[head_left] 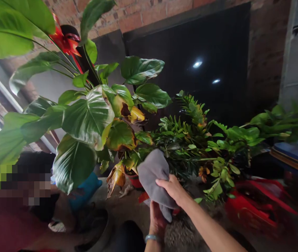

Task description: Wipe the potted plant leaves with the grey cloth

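A soft grey cloth (152,171) spreads out in front of me, just ahead of the potted plants. My right hand (173,189) grips it from the right, the thumb lying over its upper face. At the lower edge of the cloth is my left hand (157,217), a pale bracelet (152,238) on its wrist. It is closed around the cloth's bottom folds, and most of its fingers are hidden. Whether anything lies inside the cloth cannot be seen. Behind it, a large-leaved plant (88,119) has some yellow and browned leaves (121,134).
At the lower left a person (12,217) crouches beside a dark tub (103,227). Feathery green plants (185,133) stand behind my hands. A red bag (254,206) and a blue-lidded container (296,155) are on the right. A black panel (191,45) leans on the brick wall (149,15).
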Tool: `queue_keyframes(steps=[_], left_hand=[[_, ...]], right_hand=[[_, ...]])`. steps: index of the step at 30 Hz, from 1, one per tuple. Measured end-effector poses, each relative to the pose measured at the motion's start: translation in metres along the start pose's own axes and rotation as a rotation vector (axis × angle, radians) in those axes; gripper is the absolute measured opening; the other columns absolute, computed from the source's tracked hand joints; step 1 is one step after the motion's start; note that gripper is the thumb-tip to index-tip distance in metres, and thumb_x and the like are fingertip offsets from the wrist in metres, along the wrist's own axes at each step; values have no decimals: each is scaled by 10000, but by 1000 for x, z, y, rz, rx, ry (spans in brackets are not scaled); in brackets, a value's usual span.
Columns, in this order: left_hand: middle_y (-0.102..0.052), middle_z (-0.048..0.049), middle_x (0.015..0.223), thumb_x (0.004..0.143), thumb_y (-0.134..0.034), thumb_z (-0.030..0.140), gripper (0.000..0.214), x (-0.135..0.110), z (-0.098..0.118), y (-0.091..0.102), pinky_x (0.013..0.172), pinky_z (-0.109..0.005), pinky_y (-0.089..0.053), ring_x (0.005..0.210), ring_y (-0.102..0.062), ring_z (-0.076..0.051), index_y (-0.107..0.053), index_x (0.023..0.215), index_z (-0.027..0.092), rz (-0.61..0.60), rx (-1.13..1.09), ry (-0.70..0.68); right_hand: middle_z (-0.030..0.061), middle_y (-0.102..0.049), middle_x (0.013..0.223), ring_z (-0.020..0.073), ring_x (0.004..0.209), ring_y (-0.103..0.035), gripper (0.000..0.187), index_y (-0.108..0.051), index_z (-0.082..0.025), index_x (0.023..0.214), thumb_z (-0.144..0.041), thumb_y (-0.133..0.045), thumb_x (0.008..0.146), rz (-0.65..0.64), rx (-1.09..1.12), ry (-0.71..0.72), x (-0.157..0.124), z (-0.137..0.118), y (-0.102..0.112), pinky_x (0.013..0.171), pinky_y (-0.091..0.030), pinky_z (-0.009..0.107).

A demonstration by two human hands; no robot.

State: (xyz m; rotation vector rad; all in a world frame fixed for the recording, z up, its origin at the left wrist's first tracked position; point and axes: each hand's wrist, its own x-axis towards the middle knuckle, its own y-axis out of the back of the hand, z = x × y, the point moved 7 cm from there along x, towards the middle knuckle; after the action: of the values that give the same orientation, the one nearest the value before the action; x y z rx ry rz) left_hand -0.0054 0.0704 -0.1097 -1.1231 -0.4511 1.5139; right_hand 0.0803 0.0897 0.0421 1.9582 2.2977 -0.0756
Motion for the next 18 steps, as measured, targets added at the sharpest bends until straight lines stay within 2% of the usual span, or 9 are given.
queue_keyframes(steps=[2,4,7,10,12,14,16,18], left_hand=[[-756,-90,728,585,-789,433,351,0,4,17,1059,-439,-403,1189,-590,-374,-768,836,188,110,6,-16],[-752,-83,686,569,-802,461,317,-4,6,28,1063,-418,-395,1186,-592,-368,-762,736,195,139,15,-23],[-784,-90,840,563,-805,531,397,-19,-2,22,1103,-442,-340,1232,-560,-365,-772,789,206,6,35,50],[-770,-121,1029,536,-801,610,535,-47,-20,4,1121,-473,-305,1276,-522,-380,-778,862,186,-139,54,160],[-750,-128,1110,534,-794,633,594,-65,-30,-7,1124,-484,-300,1284,-514,-388,-778,920,182,-197,54,152],[-744,-131,1123,544,-814,584,586,-78,-39,-12,1123,-486,-309,1270,-527,-391,-775,966,180,-210,64,132],[-757,-143,1070,591,-810,524,550,-86,-47,-8,1100,-478,-355,1217,-573,-388,-769,1000,158,-144,100,135],[-767,-147,1017,650,-781,494,535,-92,-50,2,1055,-466,-416,1150,-622,-379,-752,1046,135,-56,145,132]], right_hand=[[106,-771,971,328,1007,-663,334,-731,-143,897,-301,-648,615,-5,-7,-94,-16,35,7,887,-475,394],[87,-768,968,325,1019,-658,343,-730,-168,909,-314,-666,605,-29,-9,-188,-42,71,22,889,-475,388],[85,-756,982,320,1035,-652,409,-716,-177,957,-362,-710,592,-5,-4,-255,-74,102,50,880,-477,376],[88,-746,985,310,1013,-657,421,-699,-182,956,-445,-688,626,75,13,-262,-85,104,63,846,-486,364],[89,-743,943,304,986,-658,363,-686,-189,885,-462,-664,646,123,-27,-259,-82,99,61,826,-490,353],[85,-734,883,298,954,-659,293,-666,-199,823,-455,-638,684,154,-124,-263,-80,99,53,807,-495,347],[90,-722,867,293,938,-660,247,-676,-199,830,-418,-603,742,112,-280,-205,-80,105,40,801,-496,344],[100,-717,931,292,970,-654,223,-713,-205,907,-331,-611,753,26,-417,-85,-85,115,24,838,-483,335]])
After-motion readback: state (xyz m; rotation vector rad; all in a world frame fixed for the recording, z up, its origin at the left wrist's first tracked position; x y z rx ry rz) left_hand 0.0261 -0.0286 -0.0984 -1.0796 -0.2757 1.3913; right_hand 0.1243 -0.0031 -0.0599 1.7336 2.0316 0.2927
